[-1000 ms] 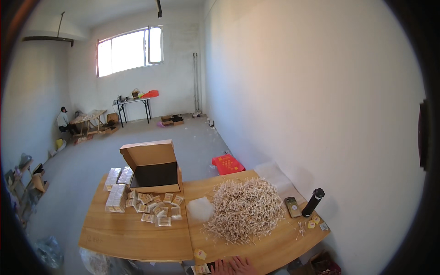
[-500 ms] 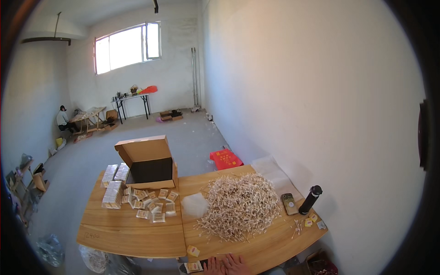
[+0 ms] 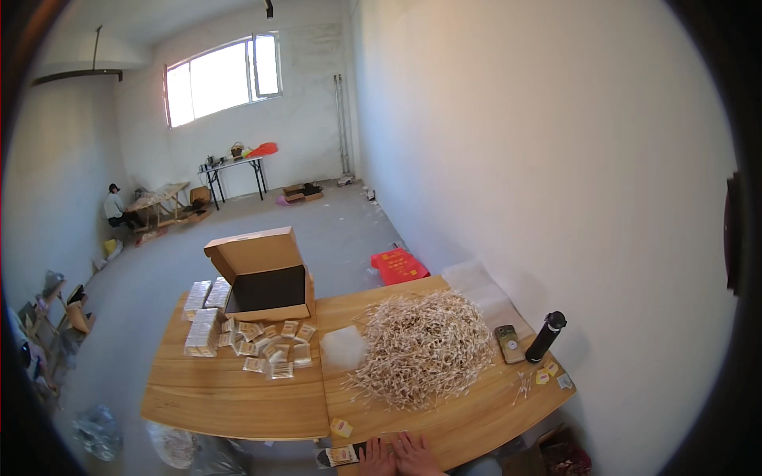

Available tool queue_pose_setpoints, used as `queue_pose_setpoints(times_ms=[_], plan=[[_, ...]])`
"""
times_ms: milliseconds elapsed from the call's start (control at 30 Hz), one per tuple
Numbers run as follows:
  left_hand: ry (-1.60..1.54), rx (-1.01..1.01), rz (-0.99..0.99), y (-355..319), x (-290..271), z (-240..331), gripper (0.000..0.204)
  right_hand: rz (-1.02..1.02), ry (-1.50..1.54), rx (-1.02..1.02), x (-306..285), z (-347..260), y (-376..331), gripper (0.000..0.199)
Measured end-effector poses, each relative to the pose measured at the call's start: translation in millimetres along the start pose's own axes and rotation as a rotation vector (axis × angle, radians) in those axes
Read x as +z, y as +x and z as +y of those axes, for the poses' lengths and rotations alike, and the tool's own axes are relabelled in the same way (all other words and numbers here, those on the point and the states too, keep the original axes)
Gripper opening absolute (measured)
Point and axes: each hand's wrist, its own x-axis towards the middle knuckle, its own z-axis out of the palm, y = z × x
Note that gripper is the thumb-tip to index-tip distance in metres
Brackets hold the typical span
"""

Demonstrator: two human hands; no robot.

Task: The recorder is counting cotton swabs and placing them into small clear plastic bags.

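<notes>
My left hand [image 3: 376, 458] and my right hand [image 3: 418, 454] lie side by side, fingers flat, on the near edge of the wooden table [image 3: 238, 401]. Neither hand holds anything that I can see. A small flat packet [image 3: 341, 455] lies just left of my left hand. A small yellow packet [image 3: 341, 428] sits a little further in. Beyond the hands rises a big heap of thin pale sticks [image 3: 425, 349], with a clear plastic bag [image 3: 344, 347] at its left side.
An open cardboard box [image 3: 266, 279] stands at the far side, with several small packets [image 3: 271, 349] and stacked packs [image 3: 202, 319] beside it. A phone [image 3: 508, 343] and black bottle [image 3: 546, 335] lie right. A red bag [image 3: 399, 265] lies on the floor. A person [image 3: 115, 208] sits far off.
The view has shifted slightly and the table sits a little higher in the picture. Both hands now show at the lower edge, where only part of them showed before.
</notes>
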Motion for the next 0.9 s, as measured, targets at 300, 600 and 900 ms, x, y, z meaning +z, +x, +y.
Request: queue_pose_setpoints(times_ms=[300,600,900], plan=[[0.086,0.033,0.084,-2.0,5.8,0.9,0.048,0.48,-0.201,-0.166,46.5,20.9,5.1,0.043],[0.158,0.067,0.289,3.4,35.8,-11.4,0.047,0.354,-0.175,-0.19,17.5,15.5,-3.4,0.049],[0.013,0.003,0.239,6.9,54.2,-17.3,0.055,0.358,-0.188,-0.181,22.7,20.6,4.7,0.05]])
